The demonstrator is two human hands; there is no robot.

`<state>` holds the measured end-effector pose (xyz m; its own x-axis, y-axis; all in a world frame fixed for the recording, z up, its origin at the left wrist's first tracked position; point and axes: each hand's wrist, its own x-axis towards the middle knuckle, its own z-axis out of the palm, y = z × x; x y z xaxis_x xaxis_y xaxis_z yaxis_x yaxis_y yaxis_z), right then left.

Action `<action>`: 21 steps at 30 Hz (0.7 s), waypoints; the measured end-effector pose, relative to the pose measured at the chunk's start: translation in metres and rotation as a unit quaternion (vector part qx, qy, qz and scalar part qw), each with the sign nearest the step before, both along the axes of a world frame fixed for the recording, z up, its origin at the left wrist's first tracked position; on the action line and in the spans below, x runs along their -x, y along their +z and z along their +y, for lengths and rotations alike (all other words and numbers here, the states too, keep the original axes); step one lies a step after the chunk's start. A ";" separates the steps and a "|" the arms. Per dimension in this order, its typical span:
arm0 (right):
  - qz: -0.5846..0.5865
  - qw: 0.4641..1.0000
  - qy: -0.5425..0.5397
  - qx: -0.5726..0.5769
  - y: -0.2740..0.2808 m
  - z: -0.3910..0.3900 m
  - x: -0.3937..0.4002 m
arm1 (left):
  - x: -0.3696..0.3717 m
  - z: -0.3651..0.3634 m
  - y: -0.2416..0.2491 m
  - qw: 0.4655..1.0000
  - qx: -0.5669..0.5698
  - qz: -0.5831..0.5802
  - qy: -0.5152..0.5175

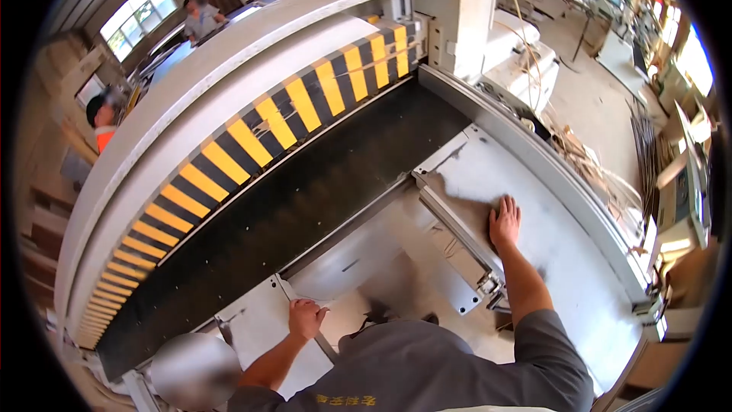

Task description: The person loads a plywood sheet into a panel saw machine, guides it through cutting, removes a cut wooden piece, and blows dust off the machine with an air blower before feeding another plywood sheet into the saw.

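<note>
My right hand (505,223) lies flat on the right grey metal table (557,259) of a large machine, fingers stretched out and nothing in them. My left hand (306,317) rests by the inner edge of the left metal table (255,324), its fingers somewhat bent and its thumb apart, with no object seen in it. Between the two tables is a gap, where a metal rail (457,221) runs along the right table's edge. Ahead of both hands stretches a dark machine bed (305,206) under a beam with yellow and black stripes (286,118).
A long curved-looking pale guard (252,27) spans above the striped beam. Along the right table runs a raised metal fence (549,175). Scrap strips (587,168) lie beyond it. Two people, one a person in grey (202,21), are at the far left. A blurred round shape (194,372) stands lower left.
</note>
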<state>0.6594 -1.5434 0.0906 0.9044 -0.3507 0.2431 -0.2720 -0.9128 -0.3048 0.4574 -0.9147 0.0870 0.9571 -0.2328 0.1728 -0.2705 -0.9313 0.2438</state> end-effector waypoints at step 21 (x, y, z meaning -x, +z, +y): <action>0.005 1.000 0.003 -0.003 -0.005 -0.001 0.000 | 0.003 -0.004 0.012 1.000 -0.020 -0.009 0.010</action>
